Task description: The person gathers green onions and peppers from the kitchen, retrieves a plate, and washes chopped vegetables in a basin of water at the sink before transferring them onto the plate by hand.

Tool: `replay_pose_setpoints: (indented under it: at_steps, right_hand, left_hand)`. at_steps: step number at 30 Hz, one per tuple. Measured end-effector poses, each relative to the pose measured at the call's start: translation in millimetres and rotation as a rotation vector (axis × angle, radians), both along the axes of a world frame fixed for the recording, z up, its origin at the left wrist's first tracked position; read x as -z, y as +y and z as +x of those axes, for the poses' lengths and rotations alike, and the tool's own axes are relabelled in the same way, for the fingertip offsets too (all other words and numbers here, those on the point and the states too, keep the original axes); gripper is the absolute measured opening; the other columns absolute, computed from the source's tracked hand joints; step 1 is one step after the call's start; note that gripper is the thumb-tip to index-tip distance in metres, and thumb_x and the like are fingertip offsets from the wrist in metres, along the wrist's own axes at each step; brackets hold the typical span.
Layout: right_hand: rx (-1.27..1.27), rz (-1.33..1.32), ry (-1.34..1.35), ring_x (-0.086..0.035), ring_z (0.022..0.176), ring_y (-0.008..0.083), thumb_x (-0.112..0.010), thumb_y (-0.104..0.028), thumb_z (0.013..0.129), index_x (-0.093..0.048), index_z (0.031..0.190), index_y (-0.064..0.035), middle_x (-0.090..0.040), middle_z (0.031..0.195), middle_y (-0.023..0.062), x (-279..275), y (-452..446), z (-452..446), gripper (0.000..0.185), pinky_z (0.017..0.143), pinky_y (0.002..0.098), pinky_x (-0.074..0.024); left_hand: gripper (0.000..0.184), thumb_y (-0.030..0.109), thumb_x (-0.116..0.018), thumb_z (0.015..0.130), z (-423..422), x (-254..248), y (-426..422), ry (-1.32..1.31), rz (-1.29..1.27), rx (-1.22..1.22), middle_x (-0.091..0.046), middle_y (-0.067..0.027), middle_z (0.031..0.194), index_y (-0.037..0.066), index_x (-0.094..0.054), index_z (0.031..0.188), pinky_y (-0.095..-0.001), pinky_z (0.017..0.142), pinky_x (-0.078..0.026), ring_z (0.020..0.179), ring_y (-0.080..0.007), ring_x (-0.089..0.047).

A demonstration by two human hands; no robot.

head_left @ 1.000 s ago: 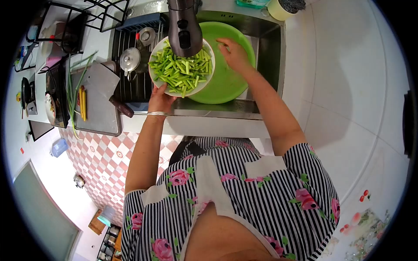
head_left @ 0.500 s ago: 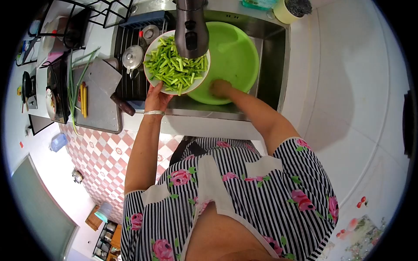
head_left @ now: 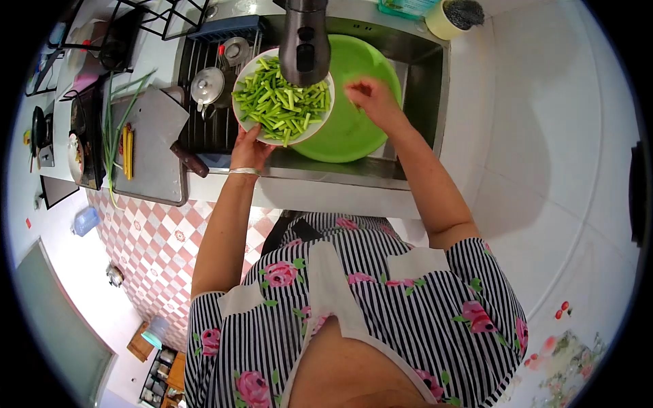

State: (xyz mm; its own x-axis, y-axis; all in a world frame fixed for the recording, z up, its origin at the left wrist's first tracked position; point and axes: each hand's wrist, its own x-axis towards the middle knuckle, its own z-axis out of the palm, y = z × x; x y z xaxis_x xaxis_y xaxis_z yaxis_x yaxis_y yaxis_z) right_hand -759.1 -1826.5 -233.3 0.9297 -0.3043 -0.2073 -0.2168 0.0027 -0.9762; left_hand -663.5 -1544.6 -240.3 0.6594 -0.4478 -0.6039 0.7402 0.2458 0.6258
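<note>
My left hand [head_left: 250, 149] grips the near rim of a white plate [head_left: 329, 112], thumb on top. Cut green vegetable stems [head_left: 282, 105] are heaped on the plate, which is held over the left part of the sink and overlaps the edge of a green basin [head_left: 340, 139]. Over the basin, my right hand [head_left: 373, 98] is raised with its fingers curled together. Whatever may be between those fingers is too small and blurred to name. A dark faucet [head_left: 304, 47] hangs over the plate's far edge and hides a few stems.
Left of the sink, a cutting board [head_left: 153, 163] carries a cleaver [head_left: 160, 115], long green stalks [head_left: 112, 136] and yellow strips [head_left: 128, 156]. A lidded glass pot [head_left: 207, 87] stands on the drain rack [head_left: 204, 129]. A cup with a scrubber [head_left: 445, 20] stands behind the sink.
My right hand has lifted from the basin's near bottom and moved up and to the right, its fingers curled. The plate in my left hand has shifted slightly right in view.
</note>
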Motion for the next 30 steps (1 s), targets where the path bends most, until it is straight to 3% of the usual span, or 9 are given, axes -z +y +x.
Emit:
replay_pose_setpoints:
  at_steps: [3, 9, 12, 14, 16, 18, 23, 26, 30]
  right_hand:
    - [0.09, -0.17, -0.287, -0.057, 0.063, 0.0131, -0.064, -0.011, 0.077, -0.063, 0.087, -0.0015, -0.063, 0.073, 0.0026, -48.7, 22.7, 30.9, 0.014, 0.058, 0.0281, -0.0445]
    - [-0.244, -0.498, -0.154, -0.06, 0.075, 0.0175, -0.061, -0.018, 0.081, -0.063, 0.093, -0.0029, -0.065, 0.085, 0.0072, -89.7, 42.4, 49.5, 0.019, 0.069, 0.0285, -0.0466]
    - [0.124, 0.09, -0.265, -0.06, 0.079, 0.0202, -0.058, -0.025, 0.084, -0.062, 0.098, -0.003, -0.065, 0.093, 0.0091, -45.8, 11.1, 47.1, 0.027, 0.074, 0.0299, -0.0466]
    - [0.187, -0.003, -0.163, -0.06, 0.086, 0.0233, -0.056, -0.032, 0.084, -0.06, 0.104, -0.0042, -0.064, 0.098, 0.0096, 14.5, -18.3, 35.6, 0.034, 0.078, 0.0333, -0.0458]
    - [-0.034, -0.367, 0.345, -0.059, 0.094, 0.0253, -0.056, -0.036, 0.083, -0.059, 0.108, -0.0069, -0.063, 0.102, 0.01, 97.0, -26.4, 18.3, 0.039, 0.081, 0.036, -0.0453]
    - [-0.272, -0.647, 0.591, -0.059, 0.096, 0.0276, -0.058, -0.034, 0.081, -0.058, 0.11, -0.009, -0.062, 0.102, 0.0118, 118.5, -1.0, -4.9, 0.039, 0.082, 0.0378, -0.0456]
    - [-0.853, -0.788, 0.754, -0.057, 0.098, 0.0282, -0.058, -0.028, 0.077, -0.064, 0.101, -0.0105, -0.059, 0.109, 0.013, 140.8, 49.0, -20.0, 0.031, 0.081, 0.0397, -0.0465]
    - [-0.8, -0.802, 0.672, -0.059, 0.094, 0.0289, -0.057, -0.027, 0.076, -0.066, 0.093, -0.0115, -0.063, 0.099, 0.0123, 181.6, 59.1, -26.3, 0.025, 0.078, 0.04, -0.0474]
    - [-0.64, -0.718, 0.479, -0.06, 0.084, 0.0299, -0.057, -0.025, 0.075, -0.066, 0.086, -0.0086, -0.063, 0.088, 0.0111, 137.2, 48.2, -20.4, 0.021, 0.073, 0.0411, -0.0478]
  left_hand:
    - [0.037, 0.011, -0.05, 0.088, 1.3, -3.6, -6.4, 0.005, 0.032, 0.005, -0.054, -0.0063, 0.116, 0.013, -0.042, 0.124, -0.0324, 0.07, -0.054, 0.097, -0.0217, -0.058]
    - [0.036, 0.013, -0.051, 0.087, 2.2, -10.4, -18.6, -0.007, 0.021, 0.011, -0.055, -0.0062, 0.112, 0.014, -0.043, 0.122, -0.0289, 0.062, -0.054, 0.092, -0.0201, -0.059]
    - [0.036, 0.014, -0.05, 0.088, 2.8, -14.3, -19.6, -0.039, 0.014, 0.04, -0.054, -0.0073, 0.114, 0.01, -0.042, 0.123, -0.027, 0.063, -0.054, 0.095, -0.0203, -0.059]
    - [0.036, 0.015, -0.05, 0.088, 4.9, -16.3, -21.5, -0.031, 0.039, 0.036, -0.054, -0.0074, 0.114, 0.01, -0.042, 0.123, -0.0268, 0.061, -0.054, 0.095, -0.0199, -0.059]
    - [0.036, 0.015, -0.05, 0.088, 9.3, -10.5, -16.3, -0.037, 0.029, 0.069, -0.054, -0.0078, 0.115, 0.011, -0.041, 0.123, -0.0279, 0.063, -0.054, 0.096, -0.0206, -0.058]
    - [0.036, 0.015, -0.05, 0.089, 11.5, -10.1, -14.8, -0.043, 0.011, 0.069, -0.053, -0.0081, 0.116, 0.011, -0.041, 0.124, -0.0293, 0.065, -0.054, 0.097, -0.0212, -0.058]
    - [0.031, 0.013, -0.052, 0.087, 7.6, -32.7, -29.5, -0.033, 0.022, -0.007, -0.059, -0.0041, 0.105, 0.013, -0.048, 0.117, -0.0281, 0.059, -0.055, 0.086, -0.0174, -0.061]
    - [0.039, 0.012, -0.049, 0.088, 14.2, -23.2, -22.3, -0.058, -0.077, 0.055, -0.05, -0.0083, 0.121, 0.01, -0.039, 0.126, -0.0366, 0.077, -0.052, 0.104, -0.0237, -0.054]
    - [0.03, 0.012, -0.05, 0.087, 17.3, -32.4, -27.5, -0.06, -0.049, 0.003, -0.058, -0.0068, 0.107, 0.011, -0.047, 0.117, -0.0291, 0.061, -0.055, 0.089, -0.0194, -0.061]
